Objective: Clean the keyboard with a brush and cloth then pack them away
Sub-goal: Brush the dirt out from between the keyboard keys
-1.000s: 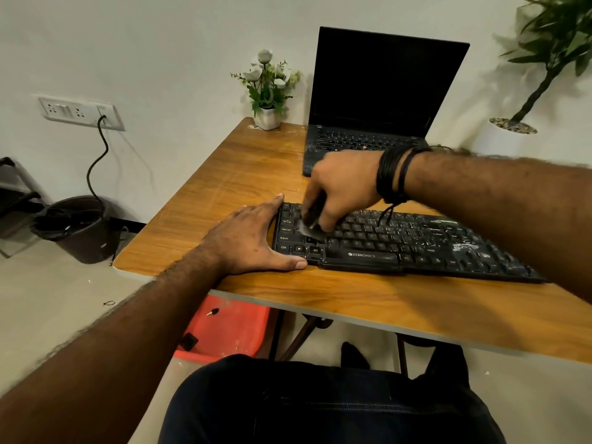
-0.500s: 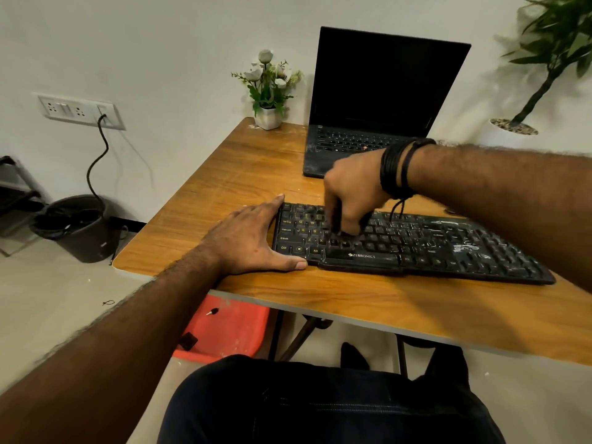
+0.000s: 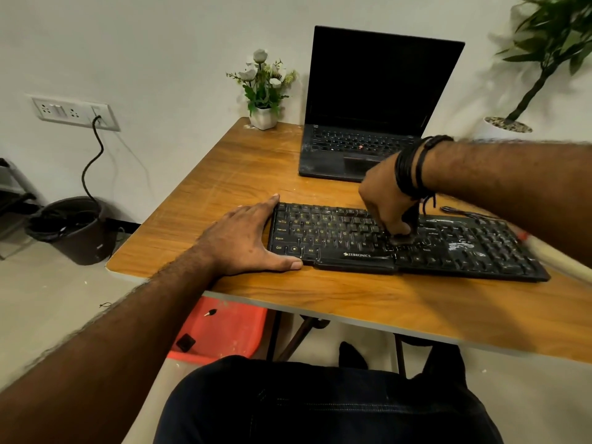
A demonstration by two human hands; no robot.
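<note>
A black dusty keyboard (image 3: 464, 248) lies across the front of the wooden table (image 3: 320, 290), with white smears on its right half. My left hand (image 3: 246, 238) rests flat on the table against the keyboard's left end, fingers straight. My right hand (image 3: 387, 200) grips a small dark brush (image 3: 402, 239) and holds its bristles down on the middle keys. Most of the brush is hidden by the fingers. A pale stick-like object (image 3: 563, 257) lies blurred at the keyboard's right end. No cloth is visible.
An open black laptop (image 3: 368, 107) stands behind the keyboard. A small white flower pot (image 3: 263, 116) sits at the table's back left corner, a potted plant (image 3: 509, 126) at the right. A dark bin (image 3: 73, 229) and a red stool (image 3: 221, 328) are on the floor.
My right hand has swept the brush rightward along the keys, from the keyboard's left part to its middle. My left hand has stayed in place.
</note>
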